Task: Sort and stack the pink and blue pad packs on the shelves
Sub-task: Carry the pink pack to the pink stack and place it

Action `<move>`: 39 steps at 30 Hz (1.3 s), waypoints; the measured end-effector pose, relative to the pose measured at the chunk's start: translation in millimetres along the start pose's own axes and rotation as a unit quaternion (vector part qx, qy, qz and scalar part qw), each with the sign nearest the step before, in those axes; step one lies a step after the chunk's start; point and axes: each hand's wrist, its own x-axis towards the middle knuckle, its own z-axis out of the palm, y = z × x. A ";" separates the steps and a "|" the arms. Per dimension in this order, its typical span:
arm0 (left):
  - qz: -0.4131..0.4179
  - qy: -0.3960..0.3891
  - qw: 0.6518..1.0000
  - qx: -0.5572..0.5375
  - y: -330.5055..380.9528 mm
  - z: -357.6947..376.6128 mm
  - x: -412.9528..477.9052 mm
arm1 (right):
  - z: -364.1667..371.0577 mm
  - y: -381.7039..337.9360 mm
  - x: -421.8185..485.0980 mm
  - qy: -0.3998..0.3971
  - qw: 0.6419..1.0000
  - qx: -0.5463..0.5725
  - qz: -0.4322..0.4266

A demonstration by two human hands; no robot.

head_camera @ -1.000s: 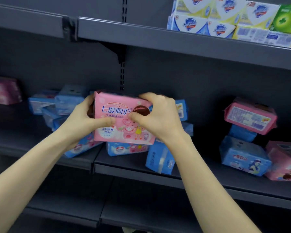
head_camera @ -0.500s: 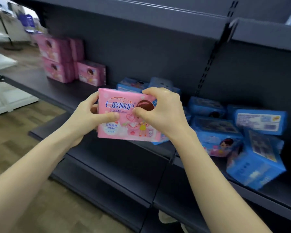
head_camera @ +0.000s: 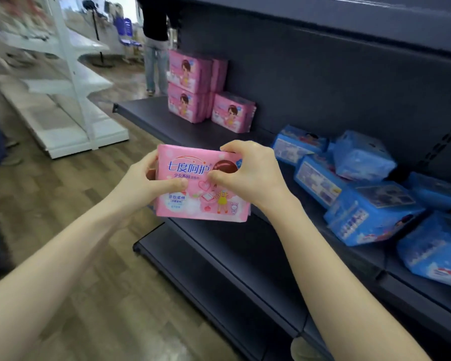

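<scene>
A pink pad pack (head_camera: 193,201) is held upright in front of the dark shelf (head_camera: 193,131), printed face toward me. My left hand (head_camera: 146,181) grips its left edge, thumb across the front. My right hand (head_camera: 250,173) grips its top right corner, fingers curled over the top. At the shelf's far left end stands a pink stack (head_camera: 190,87), two packs high, with a single pink pack (head_camera: 232,112) beside it. Several blue packs (head_camera: 367,204) lie jumbled on the shelf to the right.
A lower dark shelf (head_camera: 232,272) juts out beneath my arms. White shelving (head_camera: 71,95) stands across the wood-floor aisle on the left. A person's legs (head_camera: 154,66) show beyond the shelf's far end. An upper shelf edge (head_camera: 375,19) overhangs.
My view has swung left along the shelf. The pink stack has come closer and more central, the blue packs have slid to the right. Both hands keep the same hold on the pink pack.
</scene>
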 end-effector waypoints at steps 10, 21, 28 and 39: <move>-0.033 0.069 0.997 -0.019 -25.0 -60.3 -1.9 | 52.9 -37.5 42.5 -0.059 0.997 0.011 -0.052; -0.047 0.084 0.995 -0.011 -37.0 -83.5 48.1 | 76.7 -34.2 101.9 -0.080 0.995 0.025 -0.058; -0.052 0.093 0.994 -0.010 -39.9 -96.2 107.1 | 90.6 -25.0 161.0 -0.081 0.994 0.041 -0.053; -0.040 0.046 0.998 -0.015 -39.2 -87.5 218.9 | 86.0 13.2 243.8 -0.015 0.998 0.068 0.002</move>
